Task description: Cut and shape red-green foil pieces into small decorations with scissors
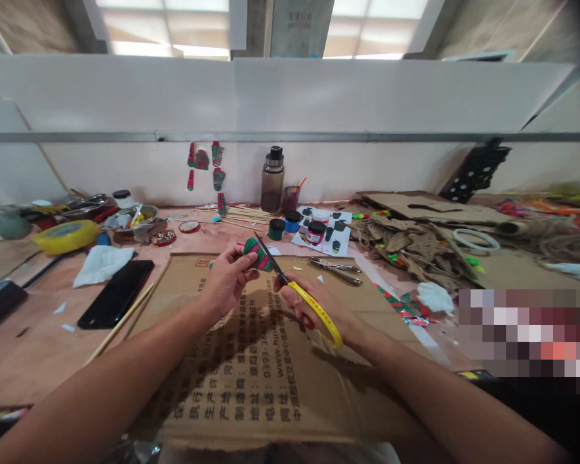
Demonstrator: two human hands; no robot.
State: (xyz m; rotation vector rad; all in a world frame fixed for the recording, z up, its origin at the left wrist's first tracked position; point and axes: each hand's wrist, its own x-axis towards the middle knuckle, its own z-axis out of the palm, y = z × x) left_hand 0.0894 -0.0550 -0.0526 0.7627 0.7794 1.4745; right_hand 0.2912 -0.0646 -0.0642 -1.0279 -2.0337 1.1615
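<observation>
Between the thumb and fingers of my left hand (229, 278) is a small green piece with red-pink stripes (257, 252). My right hand (297, 299) grips yellow-handled scissors (314, 309), whose dark blades lie against the right side of the striped piece. I cannot tell how far the blades are apart. Both hands are over a flat cardboard sheet (261, 386) with printed lettering. Pliers (337, 267) and a few pale scraps lie on the cardboard, to the right of the scissors' blades.
A black phone (116, 294), white tissue (104, 263) and yellow tape roll (66, 236) lie on the left. Paint jars (277, 229) and a bottle (273, 180) stand behind. Brown cord (406, 241) is heaped at right. Similar striped pieces (202, 159) hang on the wall.
</observation>
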